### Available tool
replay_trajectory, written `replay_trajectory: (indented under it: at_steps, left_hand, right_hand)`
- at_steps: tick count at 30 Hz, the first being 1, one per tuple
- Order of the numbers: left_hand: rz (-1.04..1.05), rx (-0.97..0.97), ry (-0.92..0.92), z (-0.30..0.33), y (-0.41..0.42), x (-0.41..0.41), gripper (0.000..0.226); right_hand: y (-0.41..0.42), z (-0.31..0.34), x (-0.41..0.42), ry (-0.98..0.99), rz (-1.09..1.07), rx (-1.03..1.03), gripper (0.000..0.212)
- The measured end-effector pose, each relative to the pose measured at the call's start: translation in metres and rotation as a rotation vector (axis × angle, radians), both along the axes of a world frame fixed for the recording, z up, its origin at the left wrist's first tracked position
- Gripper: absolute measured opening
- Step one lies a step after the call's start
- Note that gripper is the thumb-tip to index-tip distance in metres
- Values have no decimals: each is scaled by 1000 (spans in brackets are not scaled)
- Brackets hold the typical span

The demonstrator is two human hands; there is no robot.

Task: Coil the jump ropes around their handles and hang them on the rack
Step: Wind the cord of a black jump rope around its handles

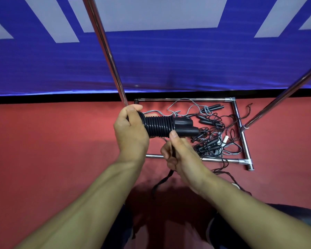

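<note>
I see my left hand (131, 130) wrapped around one end of the paired black handles (185, 127), thumb on top, holding them level at the centre of the view. A black rope (158, 125) is wound in tight, neat turns around the handles, covering the stretch from my left hand toward 3 o'clock, where the bare handle ends stick out. My right hand (180, 153) sits just at 5 o'clock from the coil, fingers curled around the loose tail of that rope (162, 182), thumb tip pressing against the last turn. The tail drops out of the fist toward 6 o'clock and hangs free above the red floor (52, 141).

Beyond the coil, toward 2 o'clock, a tangled pile of jump ropes (212, 137) lies on the floor inside the chrome base frame of the rack (241, 130); black and grey cords are mixed, and I cannot tell how many ropes there are. One rack pole (104, 49) rises toward 11 o'clock, passing just behind my left hand, and another slants up toward 2 o'clock. A blue and grey banner (169, 65) fills the 12 o'clock side
</note>
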State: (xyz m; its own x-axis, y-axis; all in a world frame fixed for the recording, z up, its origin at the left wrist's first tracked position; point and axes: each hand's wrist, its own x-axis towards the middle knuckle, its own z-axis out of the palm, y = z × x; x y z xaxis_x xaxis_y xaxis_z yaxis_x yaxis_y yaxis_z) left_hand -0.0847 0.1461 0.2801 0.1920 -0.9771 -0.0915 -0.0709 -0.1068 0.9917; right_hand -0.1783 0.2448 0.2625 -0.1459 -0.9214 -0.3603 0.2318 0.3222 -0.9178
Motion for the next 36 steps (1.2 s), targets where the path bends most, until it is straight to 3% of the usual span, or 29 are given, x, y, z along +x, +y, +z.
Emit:
replay_trajectory:
  at_steps: [5, 7, 11, 14, 15, 16, 18, 20, 22, 24, 29, 32, 36]
  left_hand:
    - [-9, 40, 15, 0, 0, 1, 33]
    - [-8, 20, 9, 0, -1, 1, 31]
    - [54, 7, 104, 9, -10, 5, 29]
    - [121, 51, 209, 17, -20, 12, 32]
    - [137, 64, 235, 18, -22, 14, 32]
    - [149, 68, 249, 18, -24, 15, 32]
    - [147, 72, 265, 20, -25, 16, 32]
    - [148, 77, 294, 22, -24, 16, 31]
    - [206, 98, 317, 19, -28, 20, 29]
    - [297, 119, 338, 17, -35, 27, 28]
    - [412, 142, 414, 19, -48, 38, 31]
    - [400, 105, 358, 19, -46, 39, 27]
    - [266, 124, 339, 19, -40, 30, 30]
  right_hand:
    - [-3, 0, -4, 57, 92, 38, 67]
    - [-2, 0, -6, 189, 147, 65, 62]
    - [5, -2, -7, 471, 281, -24, 27]
    - [14, -18, -6, 778, 461, -79, 29]
    - [15, -23, -4, 747, 472, -28, 26]
    - [15, -27, -1, 596, 425, 56, 22]
    - [10, -29, 4, 166, 217, 230, 18]
    - [2, -25, 1, -10, 0, 274, 18]
    - [-3, -25, -7, 108, -112, 195, 20]
    - [-2, -21, -13, 357, -136, 72, 21]
    - [12, -14, -7, 660, 13, -296, 32]
    - [11, -23, -6, 809, 198, -305, 41]
    - [5, -29, -9, 891, 242, -195, 33]
